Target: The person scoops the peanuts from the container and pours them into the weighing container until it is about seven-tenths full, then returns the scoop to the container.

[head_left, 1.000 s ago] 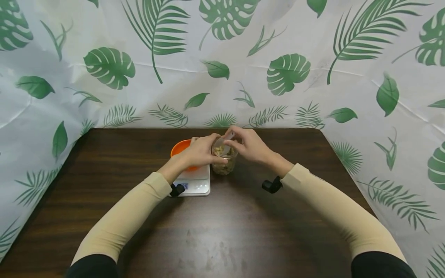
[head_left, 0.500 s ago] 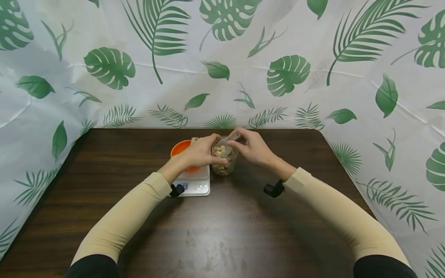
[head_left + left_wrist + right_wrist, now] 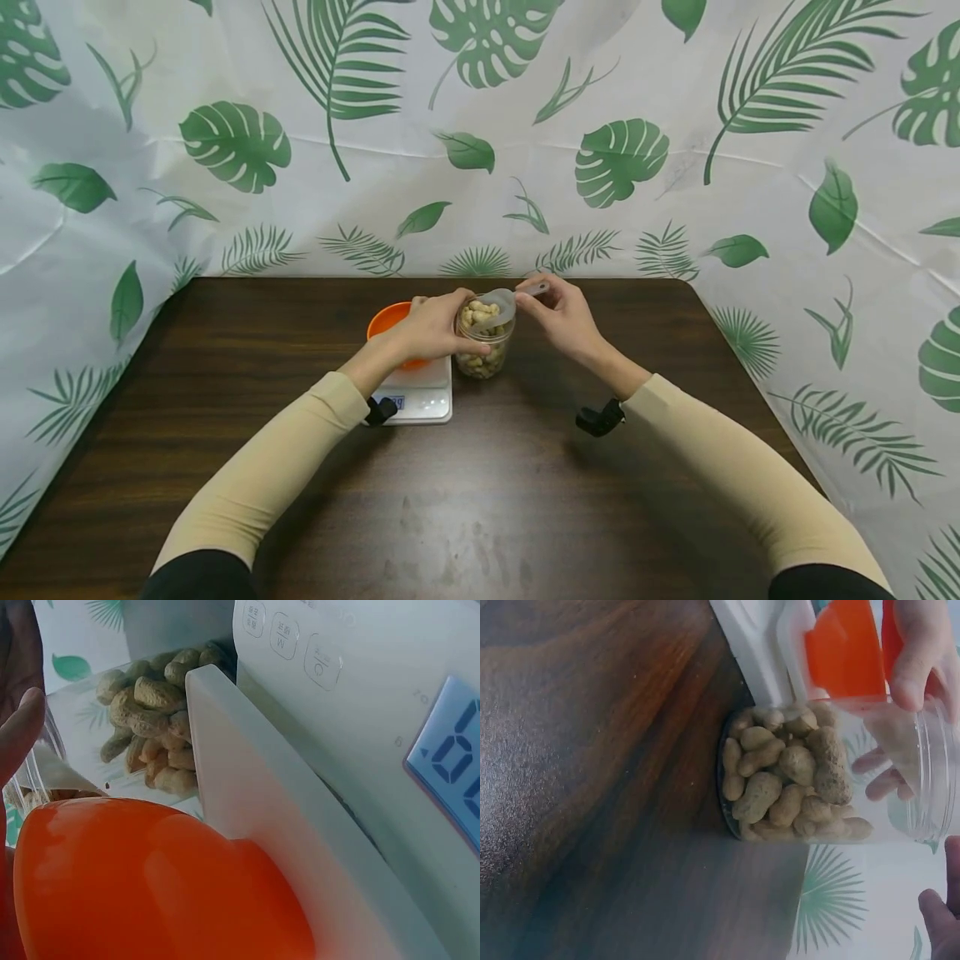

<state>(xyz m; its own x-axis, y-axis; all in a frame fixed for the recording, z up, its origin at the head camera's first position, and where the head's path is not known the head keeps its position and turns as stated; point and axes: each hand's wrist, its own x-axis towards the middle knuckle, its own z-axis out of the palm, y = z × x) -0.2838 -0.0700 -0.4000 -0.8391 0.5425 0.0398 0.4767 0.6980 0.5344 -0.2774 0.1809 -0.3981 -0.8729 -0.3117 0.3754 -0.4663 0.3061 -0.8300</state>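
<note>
A clear jar [image 3: 480, 364] of unshelled peanuts [image 3: 787, 776] stands upright on the table, its mouth uncovered. My left hand [image 3: 431, 327] grips it near the rim, thumb on the near side and fingers reaching round behind. At the jar's right, my right hand [image 3: 561, 318] pinches the handle of a whitish, see-through scoop [image 3: 504, 305]. The scoop's head overlaps the jar's mouth, and its handle points to the right. An orange bowl [image 3: 165, 877] sits on a white kitchen scale [image 3: 429, 406] just left of the jar, partly hidden under my left hand.
The dark wooden table [image 3: 480, 500] ends at a leaf-patterned sheet [image 3: 525, 150] behind the jar. The scale's lit display [image 3: 454, 750] faces me, partly covered by the black camera [image 3: 382, 409] on my left wrist.
The scoop, which was tilted down inside the jar, has risen to the rim and levelled out. My right hand has shifted right with it. My left hand keeps its hold.
</note>
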